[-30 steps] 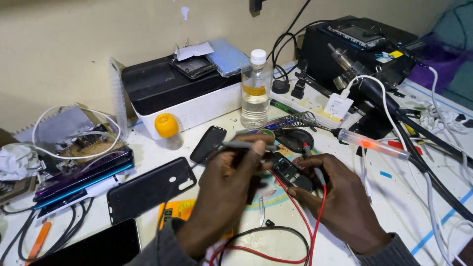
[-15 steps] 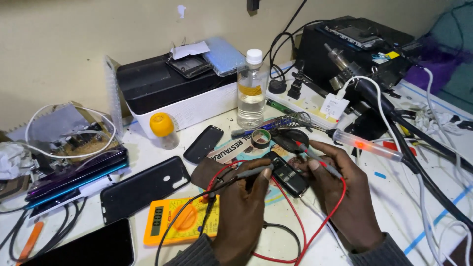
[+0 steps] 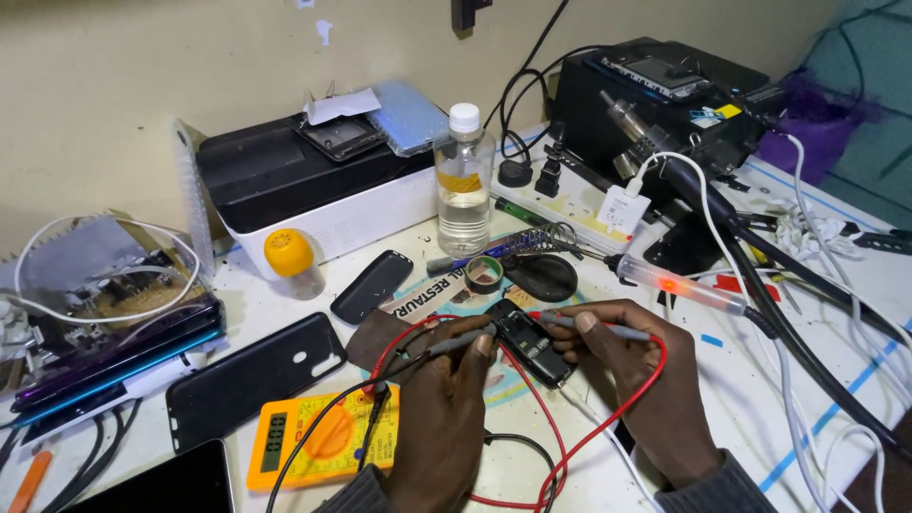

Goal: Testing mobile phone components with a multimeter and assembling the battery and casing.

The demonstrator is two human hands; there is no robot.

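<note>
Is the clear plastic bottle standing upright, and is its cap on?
Upright and capped: the clear bottle stands on the table, white cap on top.

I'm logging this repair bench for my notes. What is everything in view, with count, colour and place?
small phone: 1, black, opened, centre, under both probes
multimeter: 1, yellow, front left
probe leads: 2, red and black, running from the multimeter
phone back cover: 1, black, left of the multimeter
bottle: 1, clear, white cap, behind centre
printer: 1, white and black, back left
tape roll: 1, dark, behind the phone
left hand: holds a grey probe
right hand: holds a red-tipped probe
</note>
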